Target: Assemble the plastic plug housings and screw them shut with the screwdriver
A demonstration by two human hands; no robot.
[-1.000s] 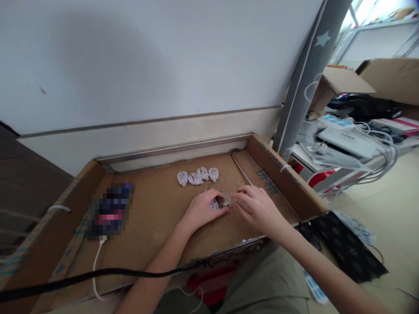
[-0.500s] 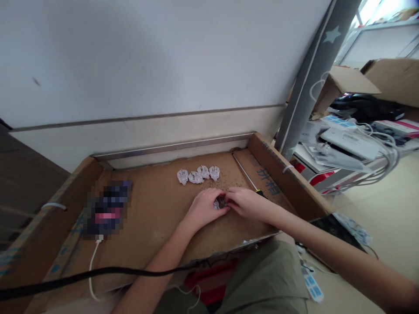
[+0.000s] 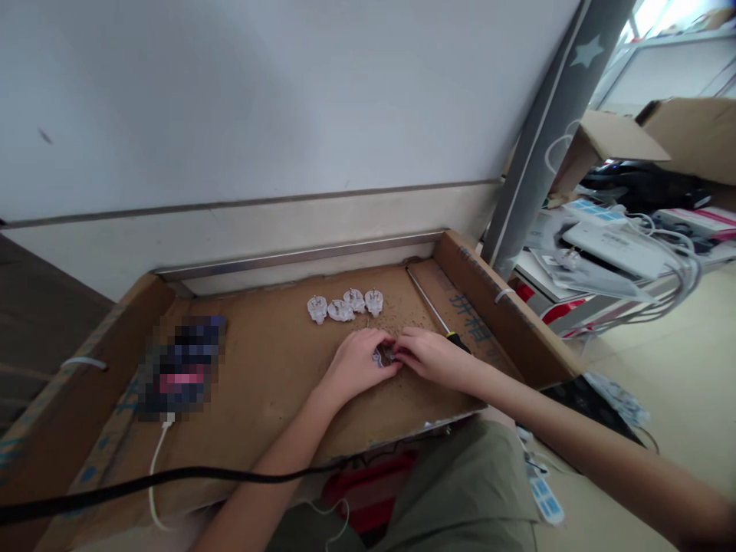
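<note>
Both hands meet over the cardboard tray (image 3: 258, 383), their fingers bent round a small clear plastic piece (image 3: 378, 358). My left hand (image 3: 360, 362) is closed on its left side. From the right, the fingertips of my right hand (image 3: 424, 354) pinch the piece's other side; much of it is hidden by the fingers. Beyond the hands lie several clear plugs with metal pins, among them a left one (image 3: 317, 309) and a right one (image 3: 373, 302). A screwdriver (image 3: 435, 310) with a black and yellow handle lies beside my right hand, its shaft pointing away.
A pixelated dark object (image 3: 187, 368) with a white cable sits at the tray's left. A black cable (image 3: 230, 475) crosses the near edge. Dark specks dot the cardboard. A grey pole (image 3: 534, 146) and a cluttered shelf (image 3: 609, 253) stand at the right.
The view has shifted slightly, so the tray and plugs appear a little further left. Both hands keep nearly the same pose around the clear piece.
</note>
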